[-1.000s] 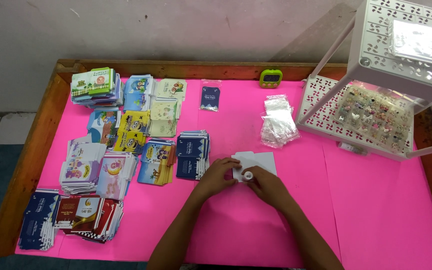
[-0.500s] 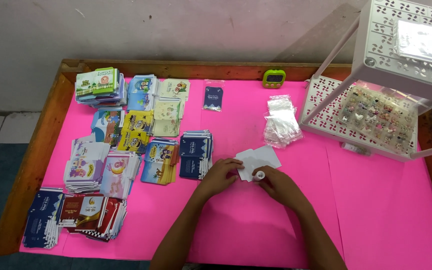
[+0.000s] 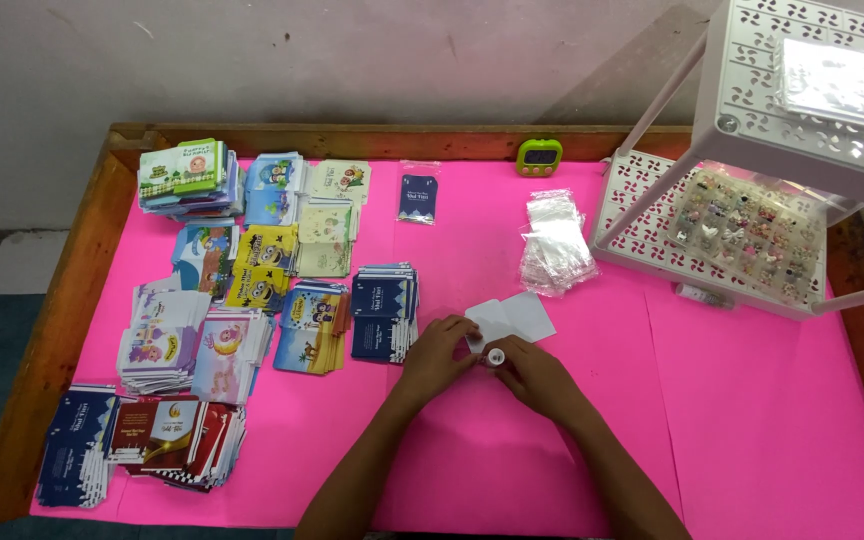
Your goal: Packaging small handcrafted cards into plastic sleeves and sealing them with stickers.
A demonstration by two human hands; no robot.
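Both hands met near the middle of the pink-covered bench. The left hand and the right hand had their fingers closed together around a small white round object, pinched between them just below a white card lying flat on the pink sheet; the left fingers touched the card's near edge.

To the left of the hands stood a stack of dark blue packets, and beyond it rows of colourful illustrated packets: a yellow stack, a green-topped pile at the far corner, and red and navy packs at the near left edge. A single dark blue packet lay apart near the far side. A heap of clear plastic bags lay beside a white perforated rack, and a small green timer sat against the wooden rim.
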